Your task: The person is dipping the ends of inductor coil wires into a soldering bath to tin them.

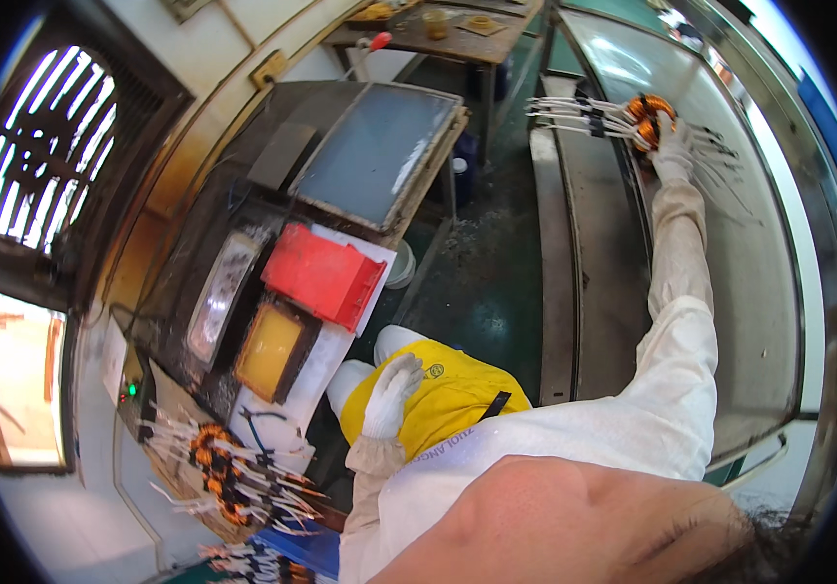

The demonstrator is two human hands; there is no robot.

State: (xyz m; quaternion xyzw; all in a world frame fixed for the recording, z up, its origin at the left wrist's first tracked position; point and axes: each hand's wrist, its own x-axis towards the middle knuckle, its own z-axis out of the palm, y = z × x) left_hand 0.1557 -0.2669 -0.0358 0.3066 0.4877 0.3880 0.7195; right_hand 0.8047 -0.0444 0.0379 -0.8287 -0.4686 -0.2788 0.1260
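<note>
My right hand [673,154], in a white glove, reaches far out to the right. Its fingers are closed on a copper-wound ring coil [648,109], one of a small bundle with white-sleeved leads and black ties over the metal-topped bench. Leads stick out on both sides of the bundle. Over the yellow apron [472,375] on my lap, my left hand [391,397] is also gloved in white. Its fingers are stretched out close together, and nothing shows in them. At lower left lies a pile of similar coils [219,472] with white leads.
On the left workbench stand a red box [326,273], a tray of amber material [271,350], an oblong metal basin [224,292] and a wide grey-topped plate [375,151]. Pliers [261,428] lie near the coil pile. A white bucket [402,265] sits below the bench.
</note>
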